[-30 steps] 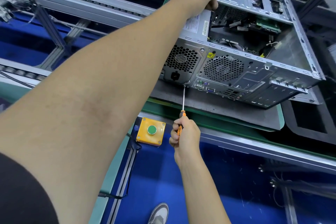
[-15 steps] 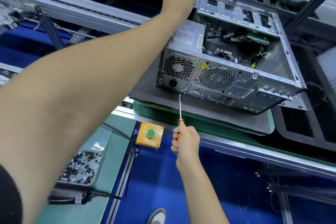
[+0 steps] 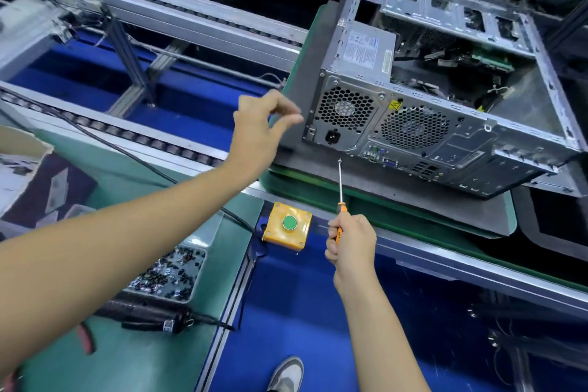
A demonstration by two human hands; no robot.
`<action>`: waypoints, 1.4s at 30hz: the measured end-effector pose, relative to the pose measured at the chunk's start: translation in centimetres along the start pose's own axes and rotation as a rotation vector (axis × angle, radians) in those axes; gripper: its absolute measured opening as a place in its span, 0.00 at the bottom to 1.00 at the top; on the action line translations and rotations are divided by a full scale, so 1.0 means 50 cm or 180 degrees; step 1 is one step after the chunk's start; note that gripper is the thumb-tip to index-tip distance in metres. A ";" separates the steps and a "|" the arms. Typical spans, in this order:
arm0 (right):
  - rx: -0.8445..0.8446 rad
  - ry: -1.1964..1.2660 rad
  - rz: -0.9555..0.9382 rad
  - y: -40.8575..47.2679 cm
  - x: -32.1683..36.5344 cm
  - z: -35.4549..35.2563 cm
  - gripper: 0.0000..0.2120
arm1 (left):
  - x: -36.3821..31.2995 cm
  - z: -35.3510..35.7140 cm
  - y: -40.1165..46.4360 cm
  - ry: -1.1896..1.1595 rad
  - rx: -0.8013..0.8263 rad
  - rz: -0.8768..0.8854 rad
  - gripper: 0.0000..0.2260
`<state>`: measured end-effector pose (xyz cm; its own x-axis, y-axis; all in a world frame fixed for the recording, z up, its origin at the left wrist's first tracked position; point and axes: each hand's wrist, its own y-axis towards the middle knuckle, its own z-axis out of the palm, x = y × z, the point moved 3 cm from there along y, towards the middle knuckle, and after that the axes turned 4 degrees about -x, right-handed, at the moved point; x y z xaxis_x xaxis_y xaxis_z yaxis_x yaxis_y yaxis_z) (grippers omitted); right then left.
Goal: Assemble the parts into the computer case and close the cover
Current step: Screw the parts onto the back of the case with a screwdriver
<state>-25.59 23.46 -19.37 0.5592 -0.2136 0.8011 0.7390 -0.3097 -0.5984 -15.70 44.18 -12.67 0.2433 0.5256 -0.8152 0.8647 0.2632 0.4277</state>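
An open silver computer case (image 3: 423, 124) lies on its side on a dark mat (image 3: 413, 200), rear panel with two fan grilles facing me, power supply (image 3: 366, 48) in its near corner. My right hand (image 3: 351, 243) grips an orange-handled screwdriver (image 3: 339, 191), its tip pointing up just below the rear panel. My left hand (image 3: 261, 127) hovers in the air left of the case, fingers loosely curled, thumb and forefinger apart, holding nothing that I can see.
A yellow box with a green button (image 3: 288, 224) sits on the conveyor rail. A tray of several dark screws (image 3: 168, 270) and a black power tool (image 3: 143, 317) lie on the green bench at left. Conveyor rails (image 3: 159, 19) run behind.
My left hand has come away from the top of the case and dropped down to its left. The view has tilted down; the screwdriver stays below the rear panel.
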 end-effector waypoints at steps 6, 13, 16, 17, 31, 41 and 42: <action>0.0029 -0.0113 -0.0093 0.001 0.002 -0.009 0.10 | 0.036 0.032 -0.030 0.1259 0.0504 0.0050 0.06; 0.0026 -0.0210 -0.0138 -0.001 0.005 -0.008 0.09 | 0.051 0.018 0.017 0.0339 0.1632 -0.0965 0.09; 0.0067 -0.0239 -0.0134 -0.005 0.007 -0.005 0.08 | 0.049 0.014 0.012 0.0158 0.1597 -0.1120 0.14; 0.0086 -0.0242 -0.0139 -0.006 0.007 -0.004 0.08 | 0.048 0.015 0.004 0.0091 0.1529 -0.1160 0.16; 0.0491 -0.0183 -0.0301 -0.037 0.011 0.024 0.11 | -0.003 0.048 -0.125 -0.1719 0.0969 -0.2478 0.22; 0.0623 -0.0291 -0.0371 -0.041 0.017 0.034 0.12 | -0.026 0.058 -0.106 -0.2329 0.1357 -0.3020 0.20; 0.0620 -0.0303 -0.0359 -0.040 0.017 0.035 0.12 | -0.025 0.059 -0.107 -0.2341 0.1306 -0.3055 0.19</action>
<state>-25.95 25.55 -17.52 0.4951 -0.0965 0.8635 0.8521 -0.1400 -0.5042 -19.34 39.72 -15.08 -0.4806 -0.3403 -0.8082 0.8676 -0.0504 -0.4947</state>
